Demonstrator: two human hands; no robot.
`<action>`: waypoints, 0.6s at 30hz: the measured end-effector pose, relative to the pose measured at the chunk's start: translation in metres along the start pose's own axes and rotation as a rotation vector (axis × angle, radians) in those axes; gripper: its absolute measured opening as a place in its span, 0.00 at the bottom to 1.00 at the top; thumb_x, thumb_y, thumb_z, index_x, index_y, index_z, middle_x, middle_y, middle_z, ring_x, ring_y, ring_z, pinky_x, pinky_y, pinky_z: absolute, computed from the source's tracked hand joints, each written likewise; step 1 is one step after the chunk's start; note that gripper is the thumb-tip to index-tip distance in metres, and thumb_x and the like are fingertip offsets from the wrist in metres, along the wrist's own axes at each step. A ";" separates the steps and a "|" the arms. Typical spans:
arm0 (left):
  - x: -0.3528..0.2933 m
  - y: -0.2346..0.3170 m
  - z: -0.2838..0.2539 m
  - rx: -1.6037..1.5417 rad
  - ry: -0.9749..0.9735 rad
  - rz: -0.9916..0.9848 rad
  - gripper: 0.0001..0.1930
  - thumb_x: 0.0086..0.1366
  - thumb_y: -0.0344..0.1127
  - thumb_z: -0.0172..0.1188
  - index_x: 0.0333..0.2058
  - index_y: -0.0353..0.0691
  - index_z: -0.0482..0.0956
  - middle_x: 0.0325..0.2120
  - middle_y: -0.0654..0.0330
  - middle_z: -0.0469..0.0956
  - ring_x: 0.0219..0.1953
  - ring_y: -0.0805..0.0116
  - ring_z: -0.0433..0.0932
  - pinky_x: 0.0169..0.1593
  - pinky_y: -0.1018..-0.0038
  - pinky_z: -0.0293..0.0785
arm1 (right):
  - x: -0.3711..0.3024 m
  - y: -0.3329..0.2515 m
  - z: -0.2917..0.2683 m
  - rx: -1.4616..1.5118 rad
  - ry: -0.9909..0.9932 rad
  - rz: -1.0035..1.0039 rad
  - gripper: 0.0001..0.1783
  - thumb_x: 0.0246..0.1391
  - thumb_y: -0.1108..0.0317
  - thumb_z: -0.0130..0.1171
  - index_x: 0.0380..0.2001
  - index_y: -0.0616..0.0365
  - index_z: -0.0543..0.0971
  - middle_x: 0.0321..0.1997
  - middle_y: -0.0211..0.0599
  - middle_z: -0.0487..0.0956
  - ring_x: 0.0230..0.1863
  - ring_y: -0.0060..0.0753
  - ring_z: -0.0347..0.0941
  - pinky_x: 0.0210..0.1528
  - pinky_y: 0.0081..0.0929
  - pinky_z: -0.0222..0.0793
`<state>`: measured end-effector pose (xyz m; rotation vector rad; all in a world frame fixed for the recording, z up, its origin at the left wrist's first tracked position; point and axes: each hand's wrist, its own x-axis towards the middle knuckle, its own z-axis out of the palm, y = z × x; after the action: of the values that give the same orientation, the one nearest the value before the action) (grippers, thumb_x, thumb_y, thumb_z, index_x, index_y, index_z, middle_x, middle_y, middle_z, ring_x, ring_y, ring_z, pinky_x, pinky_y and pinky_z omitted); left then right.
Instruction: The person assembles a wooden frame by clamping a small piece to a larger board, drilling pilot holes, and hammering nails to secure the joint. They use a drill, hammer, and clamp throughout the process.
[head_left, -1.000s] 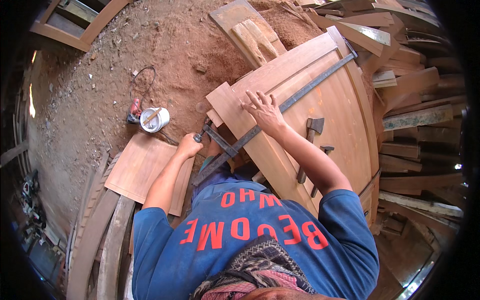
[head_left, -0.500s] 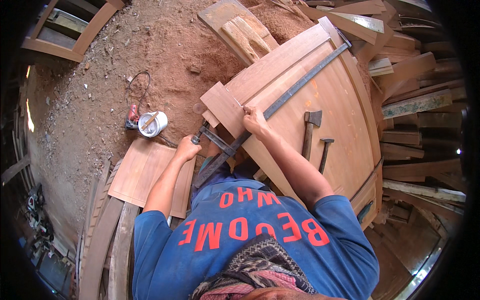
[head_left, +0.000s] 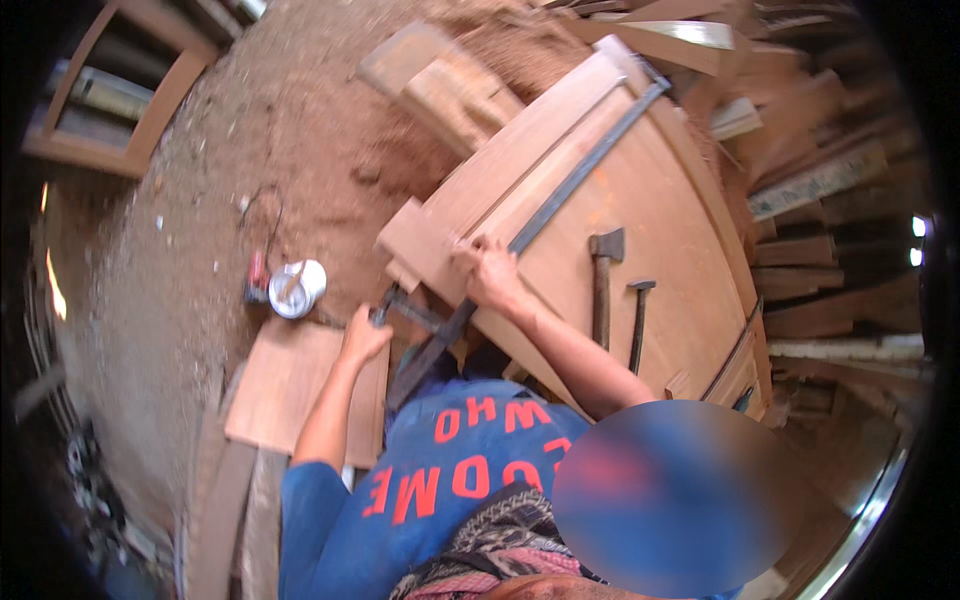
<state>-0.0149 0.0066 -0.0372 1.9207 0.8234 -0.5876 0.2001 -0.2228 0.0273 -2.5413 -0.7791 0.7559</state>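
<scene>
My left hand [head_left: 367, 335] is closed round the screw handle [head_left: 379, 316] of a long dark metal bar clamp [head_left: 585, 165]. The clamp lies across a large curved wooden panel [head_left: 560, 260], its far jaw at the panel's far edge. Over the clamp's bar rests my right hand [head_left: 490, 275], its fingers bent and their tips at the joint near the panel's left end piece [head_left: 418, 240]. Blur and the hand itself hide what it grips. On the panel, right of that forearm, lie an axe [head_left: 603, 285] and a hammer [head_left: 640, 320].
To the left stands a white bucket [head_left: 312, 288] with a stick in it, beside a red corded tool [head_left: 258, 270]. A smaller wooden panel [head_left: 285, 385] lies below it. Wood offcuts [head_left: 800, 260] pile up on the right; a wooden frame [head_left: 160, 110] is far left.
The view has shifted and blurred, so the panel, clamp and hands sit lower and further left. My right fingers look slightly more spread. Both hands stay at the same parts.
</scene>
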 end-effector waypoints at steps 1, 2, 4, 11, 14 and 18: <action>-0.009 0.011 -0.009 0.039 0.036 0.060 0.34 0.50 0.39 0.66 0.57 0.31 0.74 0.46 0.38 0.81 0.52 0.43 0.80 0.55 0.59 0.76 | 0.002 0.002 -0.009 0.062 0.006 0.021 0.28 0.48 0.74 0.57 0.55 0.46 0.82 0.54 0.48 0.73 0.60 0.55 0.68 0.58 0.57 0.68; -0.014 0.024 -0.021 0.161 0.046 0.077 0.36 0.50 0.40 0.66 0.59 0.33 0.72 0.51 0.37 0.78 0.56 0.42 0.77 0.59 0.58 0.74 | 0.005 0.010 -0.019 0.085 0.102 0.038 0.28 0.48 0.74 0.57 0.55 0.48 0.82 0.56 0.47 0.72 0.61 0.55 0.68 0.58 0.57 0.68; -0.013 0.072 -0.053 0.363 0.093 0.031 0.37 0.51 0.41 0.68 0.61 0.35 0.71 0.56 0.37 0.74 0.62 0.41 0.73 0.63 0.56 0.71 | 0.017 0.033 -0.038 0.070 0.271 0.091 0.27 0.48 0.74 0.58 0.55 0.50 0.82 0.58 0.47 0.72 0.61 0.55 0.67 0.59 0.58 0.68; 0.108 0.225 -0.005 0.251 0.648 0.571 0.28 0.61 0.40 0.65 0.59 0.38 0.73 0.53 0.45 0.75 0.58 0.45 0.72 0.63 0.50 0.65 | 0.090 0.162 -0.132 -0.172 0.630 0.406 0.29 0.53 0.69 0.59 0.61 0.48 0.78 0.67 0.47 0.66 0.66 0.55 0.63 0.63 0.63 0.62; 0.163 0.280 0.050 0.381 0.838 0.615 0.30 0.64 0.48 0.61 0.61 0.39 0.72 0.54 0.46 0.75 0.61 0.48 0.70 0.65 0.49 0.62 | 0.142 0.198 -0.174 -0.189 0.694 0.502 0.30 0.55 0.67 0.59 0.64 0.45 0.76 0.71 0.45 0.62 0.69 0.54 0.59 0.66 0.64 0.58; 0.203 0.291 0.087 0.431 0.797 0.420 0.31 0.67 0.55 0.55 0.62 0.41 0.72 0.55 0.48 0.76 0.61 0.49 0.70 0.65 0.47 0.61 | 0.198 0.255 -0.224 -0.234 0.645 0.607 0.31 0.59 0.64 0.58 0.67 0.42 0.73 0.75 0.43 0.58 0.73 0.54 0.55 0.67 0.66 0.56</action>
<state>0.3317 -0.1091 -0.0499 2.6812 0.7556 0.3223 0.5726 -0.3448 0.0031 -2.9897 0.1333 -0.0492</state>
